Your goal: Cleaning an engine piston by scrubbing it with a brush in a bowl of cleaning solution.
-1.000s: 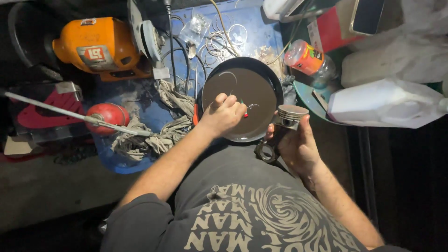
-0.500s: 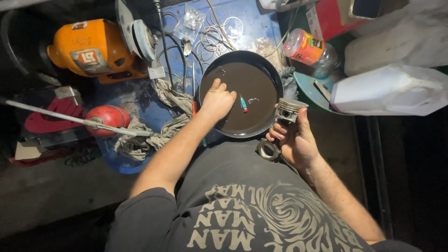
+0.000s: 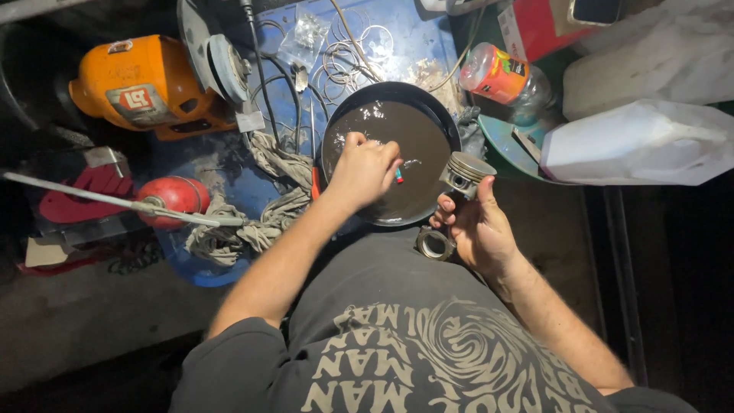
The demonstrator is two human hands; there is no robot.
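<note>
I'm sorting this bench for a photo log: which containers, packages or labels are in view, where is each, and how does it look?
Jar: top right of the pan, on its side, orange-red label.
Jug: far right, lying down, translucent white.
Box: top right edge, red.
Grinder label: left, red-and-white sticker on the orange body.
</note>
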